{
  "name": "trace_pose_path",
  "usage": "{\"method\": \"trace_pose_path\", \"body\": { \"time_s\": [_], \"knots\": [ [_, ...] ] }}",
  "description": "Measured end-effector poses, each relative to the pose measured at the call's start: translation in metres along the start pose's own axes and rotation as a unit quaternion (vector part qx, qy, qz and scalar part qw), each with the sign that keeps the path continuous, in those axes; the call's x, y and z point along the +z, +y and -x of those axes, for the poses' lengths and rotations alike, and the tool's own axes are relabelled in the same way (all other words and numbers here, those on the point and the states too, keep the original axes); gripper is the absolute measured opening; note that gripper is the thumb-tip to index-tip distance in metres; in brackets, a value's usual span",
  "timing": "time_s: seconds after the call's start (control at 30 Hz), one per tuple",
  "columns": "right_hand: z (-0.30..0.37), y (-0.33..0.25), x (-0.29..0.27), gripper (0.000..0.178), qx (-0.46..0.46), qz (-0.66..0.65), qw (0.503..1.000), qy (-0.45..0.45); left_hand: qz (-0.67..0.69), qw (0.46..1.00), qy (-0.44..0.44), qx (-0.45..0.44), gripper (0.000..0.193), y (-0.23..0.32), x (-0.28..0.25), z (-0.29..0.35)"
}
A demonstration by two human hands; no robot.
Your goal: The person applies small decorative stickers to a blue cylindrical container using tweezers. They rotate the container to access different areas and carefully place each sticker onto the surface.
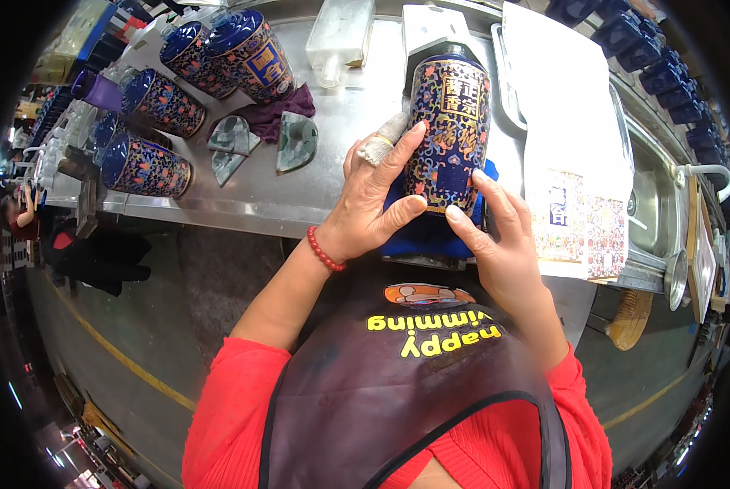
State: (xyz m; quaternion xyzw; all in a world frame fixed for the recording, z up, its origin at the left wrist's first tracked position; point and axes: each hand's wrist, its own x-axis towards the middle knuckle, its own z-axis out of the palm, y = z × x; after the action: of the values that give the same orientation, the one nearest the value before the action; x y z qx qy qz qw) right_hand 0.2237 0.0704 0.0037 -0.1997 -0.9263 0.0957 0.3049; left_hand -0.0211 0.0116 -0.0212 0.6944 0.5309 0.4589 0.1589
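head view: the blue patterned bottle (445, 134) lies in front of you on a blue pad (422, 238) at the metal bench (251, 191), its plain dark end pointing away from you. your left hand (373, 191) is open, fingers spread along the bottle's left side, with pale finger covers (375, 150) on it and the thumb at the near edge. your right hand (505, 226) is open too, loosely curved, fingertips at the lower right side; neither closes around the bottle. the step in hand looks like pressing or smoothing the near end of the pattern, around a plain dark-blue patch (452, 179). the next move probably calls for light, even fingertip pressure without letting the bottle roll. to your right lies a white sheet (564, 90) with printed pieces at its near end.
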Motion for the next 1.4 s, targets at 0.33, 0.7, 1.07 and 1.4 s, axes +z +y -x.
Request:
{"method": "trace_pose_path", "body": {
  "time_s": [0.33,0.7,1.07,1.4],
  "knots": [
    [-0.015,-0.004,-0.001,0.043,-0.013,-0.005,0.999,0.031,0.032,0.999,0.004,-0.006,0.076,-0.002,0.002,0.0],
    [-0.012,0.003,0.002,0.04,-0.021,-0.01,0.998,0.063,-0.167,0.985,0.016,0.033,0.09,0.006,-0.007,0.001],
    [-0.006,0.004,0.012,0.044,-0.018,-0.012,0.997,0.074,-0.053,0.998,0.009,0.034,0.082,-0.003,-0.009,0.004],
    [-0.007,0.005,0.008,0.043,-0.032,-0.018,0.996,0.077,0.018,0.999,0.026,0.0,0.076,-0.005,-0.002,0.006]
  ]
}}
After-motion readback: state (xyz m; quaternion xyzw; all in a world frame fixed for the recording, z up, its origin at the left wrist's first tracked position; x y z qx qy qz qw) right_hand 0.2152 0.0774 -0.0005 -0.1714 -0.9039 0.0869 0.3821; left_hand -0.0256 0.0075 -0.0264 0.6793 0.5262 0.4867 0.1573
